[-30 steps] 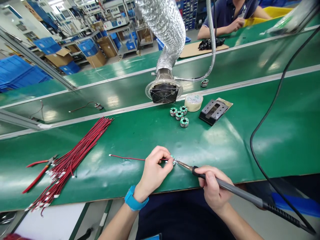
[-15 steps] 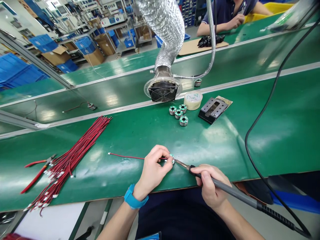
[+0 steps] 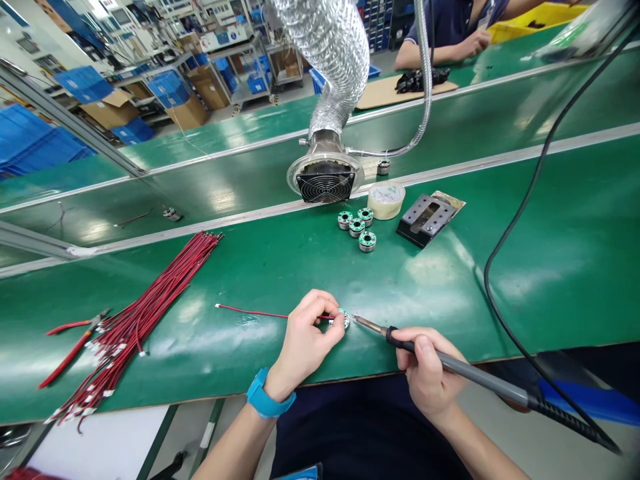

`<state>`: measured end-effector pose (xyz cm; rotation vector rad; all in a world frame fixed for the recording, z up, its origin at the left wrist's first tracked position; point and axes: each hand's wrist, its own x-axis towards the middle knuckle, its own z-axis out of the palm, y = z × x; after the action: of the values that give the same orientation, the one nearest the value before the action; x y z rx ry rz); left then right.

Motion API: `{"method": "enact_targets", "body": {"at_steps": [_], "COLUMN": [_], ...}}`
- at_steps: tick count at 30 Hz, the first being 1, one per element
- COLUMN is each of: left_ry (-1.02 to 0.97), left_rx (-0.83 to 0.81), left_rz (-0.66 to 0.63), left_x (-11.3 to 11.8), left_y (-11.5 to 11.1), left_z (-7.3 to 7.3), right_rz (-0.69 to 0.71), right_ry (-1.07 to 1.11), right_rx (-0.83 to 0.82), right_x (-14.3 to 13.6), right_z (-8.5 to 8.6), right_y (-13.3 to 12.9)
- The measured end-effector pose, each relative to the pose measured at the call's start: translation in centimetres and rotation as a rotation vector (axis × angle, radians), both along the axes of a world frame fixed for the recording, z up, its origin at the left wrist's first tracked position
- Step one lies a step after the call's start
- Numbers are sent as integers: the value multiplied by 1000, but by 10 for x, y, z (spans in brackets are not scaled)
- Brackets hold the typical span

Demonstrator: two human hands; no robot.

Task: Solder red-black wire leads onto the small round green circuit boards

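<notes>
My left hand (image 3: 311,333), with a blue band at the wrist, pinches a red wire (image 3: 255,312) against a small round green circuit part (image 3: 346,319) on the green table. The wire's white connector end lies out to the left. My right hand (image 3: 431,370) is wrapped round the grey handle of a soldering iron (image 3: 473,375). Its metal tip points left, a small gap away from the round part. Behind my hands stand several similar round parts (image 3: 357,227).
A bundle of red wires (image 3: 160,293) and red-handled cutters (image 3: 75,353) lie at left. Beyond my hands are a tape roll (image 3: 386,201), a metal holder (image 3: 427,219) and a fume duct (image 3: 327,180). A black cable hangs at right. Another person sits across the line.
The soldering iron in my right hand has drawn back to the right, its tip off the round part. Parts on the middle strip have shifted left. My left hand is nearly still.
</notes>
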<state>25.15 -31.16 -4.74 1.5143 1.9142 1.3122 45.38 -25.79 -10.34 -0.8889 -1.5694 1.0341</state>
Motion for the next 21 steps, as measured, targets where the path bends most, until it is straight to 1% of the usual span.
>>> {"method": "enact_targets", "body": {"at_steps": [5,8,11,16,19,21], "left_ry": [-3,0,6,28,42,48], "left_rx": [3,-1,-4,0,1,-2], "left_rz": [3,14,21,24,20,19], "left_x": [1,1,1,2,2,2], "left_y": [0,1,1,3,3,3], "left_z": [1,2,2,3,3,3], "right_rz": [54,108,134,123,102,63], "right_ry": [54,55,37,7,3,8], "right_rx": [-29,2,40,93,95,69], "right_x": [-1,-2,-4,-6,-5,-3], "right_z": [6,13,20,24,21,17], "right_y": [2,4,6,7,5,4]}}
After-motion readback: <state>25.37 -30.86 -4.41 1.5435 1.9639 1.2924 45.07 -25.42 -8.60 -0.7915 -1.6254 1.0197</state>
